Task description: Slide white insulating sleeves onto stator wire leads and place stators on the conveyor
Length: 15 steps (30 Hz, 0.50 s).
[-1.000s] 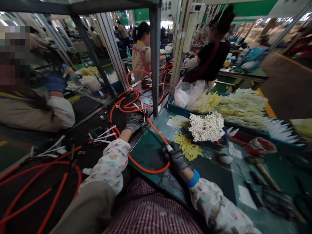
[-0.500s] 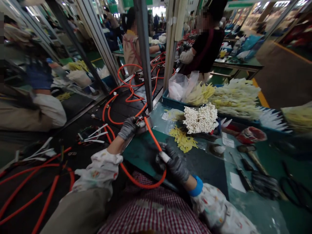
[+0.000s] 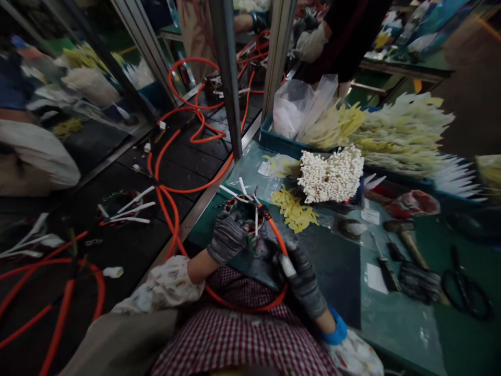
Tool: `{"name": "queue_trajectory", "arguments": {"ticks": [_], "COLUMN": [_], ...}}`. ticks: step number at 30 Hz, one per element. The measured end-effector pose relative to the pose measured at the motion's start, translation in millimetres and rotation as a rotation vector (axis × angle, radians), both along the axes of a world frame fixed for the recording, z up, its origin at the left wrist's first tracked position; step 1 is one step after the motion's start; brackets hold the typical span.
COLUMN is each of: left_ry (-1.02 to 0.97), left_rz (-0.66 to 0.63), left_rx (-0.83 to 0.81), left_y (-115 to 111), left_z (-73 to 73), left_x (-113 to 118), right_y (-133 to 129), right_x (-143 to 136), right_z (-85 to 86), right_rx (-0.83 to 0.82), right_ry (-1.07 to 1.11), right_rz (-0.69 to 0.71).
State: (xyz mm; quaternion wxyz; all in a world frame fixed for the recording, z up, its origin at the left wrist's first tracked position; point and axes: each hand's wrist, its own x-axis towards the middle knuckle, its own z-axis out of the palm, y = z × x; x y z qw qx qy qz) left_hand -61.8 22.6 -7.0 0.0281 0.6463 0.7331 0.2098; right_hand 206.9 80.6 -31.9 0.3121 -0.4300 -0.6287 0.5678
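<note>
In a grey striped glove, my left hand [image 3: 229, 237] is closed on a bundle of thin wires [image 3: 256, 225] with several white sleeves sticking out, over the front of the green bench. An orange cable [image 3: 277, 235] runs from this bundle to my right hand [image 3: 305, 277]. That hand, gloved too, has its fingers round the cable at a white band [image 3: 288, 265]. Below my hands the cable loops across my checked apron [image 3: 242, 334]. Yellow pieces [image 3: 293, 209] and a bunch of white-tipped sticks [image 3: 331, 175] lie just beyond.
On the left, a dark conveyor [image 3: 188, 172] carries more orange cables [image 3: 168, 206] and wire bundles [image 3: 129, 203]. A metal post [image 3: 229, 78] rises at the bench corner. A hammer [image 3: 409, 245], a screwdriver [image 3: 385, 269] and scissors [image 3: 465, 290] lie right. Co-workers stand behind.
My left hand has come from the conveyor edge onto the bench, bringing the wire bundle nearer. My right hand has shifted a little right and down, still on the cable. The view has tilted down.
</note>
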Motion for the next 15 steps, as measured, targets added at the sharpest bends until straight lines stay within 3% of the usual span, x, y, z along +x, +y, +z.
{"name": "queue_trajectory", "arguments": {"ticks": [4, 6, 10, 15], "left_ry": [0.019, 0.014, -0.024, -0.205], "left_rz": [0.02, -0.054, -0.34, -0.616], "left_rx": [0.0, 0.016, 0.031, -0.029], "left_y": [-12.7, -20.0, -17.6, 22.7], "left_z": [10.2, 16.5, 33.2, 66.9], "left_x": [9.3, 4.6, -18.9, -40.2], "right_y": [14.2, 18.0, 24.2, 38.2], "right_x": [5.1, 2.3, -8.7, -30.7], "right_z": [-7.0, -2.3, 29.6, 72.9], "right_rx": [0.338, 0.502, 0.862, 1.061], "right_ry": [-0.098, -0.134, -0.128, -0.039], "right_rz": [0.02, 0.048, 0.066, 0.346]}}
